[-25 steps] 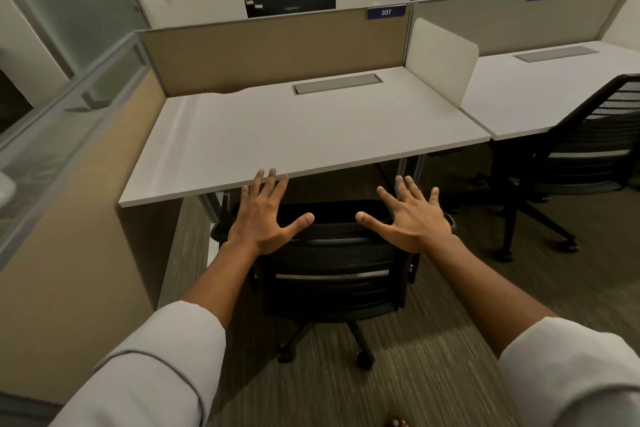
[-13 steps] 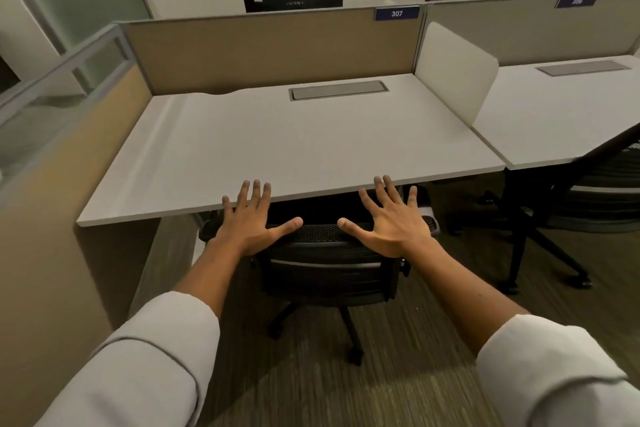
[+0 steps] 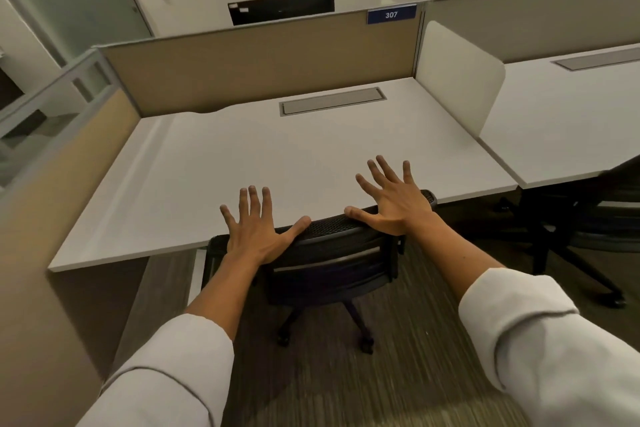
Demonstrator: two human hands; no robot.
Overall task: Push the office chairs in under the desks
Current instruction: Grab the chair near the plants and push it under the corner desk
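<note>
A black mesh-backed office chair (image 3: 332,260) stands at the front edge of the white desk (image 3: 277,156) marked 307, its seat hidden under the desktop and only its backrest and wheeled base showing. My left hand (image 3: 256,229) lies flat with fingers spread on the left end of the backrest's top. On the right end rests my right hand (image 3: 391,198), palm down, fingers spread over the desk edge. Neither hand grips anything. A second black office chair (image 3: 588,236) stands at the neighbouring desk (image 3: 561,128) on the right, partly out of view.
A tan partition (image 3: 263,62) backs the desk and a white divider (image 3: 457,76) separates it from the right desk. A tan side panel with glass (image 3: 52,135) walls the left. Striped carpet (image 3: 398,374) covers the floor.
The chair has rolled forward under the desk with both hands on its backrest. My view has moved closer to the desk, and my fingers now reach over the desk edge.
</note>
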